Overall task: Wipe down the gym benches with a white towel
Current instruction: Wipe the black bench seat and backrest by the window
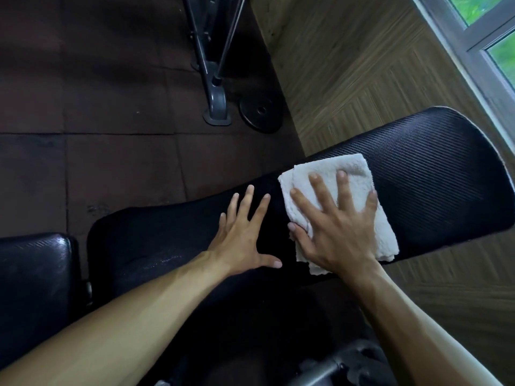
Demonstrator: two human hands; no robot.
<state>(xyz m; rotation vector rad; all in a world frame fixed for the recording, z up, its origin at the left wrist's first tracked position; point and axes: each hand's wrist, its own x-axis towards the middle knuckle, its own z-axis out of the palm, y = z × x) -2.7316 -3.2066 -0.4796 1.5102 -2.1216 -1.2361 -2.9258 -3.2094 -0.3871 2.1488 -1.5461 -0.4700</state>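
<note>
A long black padded bench back [434, 174] runs from lower left up to the right. On its middle lies a folded white towel [351, 174]. My right hand [337, 229] presses flat on the towel, fingers spread and straight. Just left of the towel, my left hand [242, 238] rests flat on the bare black pad with its fingers straight. A second black pad, the seat [33, 280], sits at the lower left.
A grey machine frame foot [216, 104] and a black weight plate [260, 111] stand on the dark rubber floor beyond the bench. Wood-pattern flooring [362, 65] and a window [498, 45] lie to the right. Grey bench frame tubing [334, 366] shows at the bottom.
</note>
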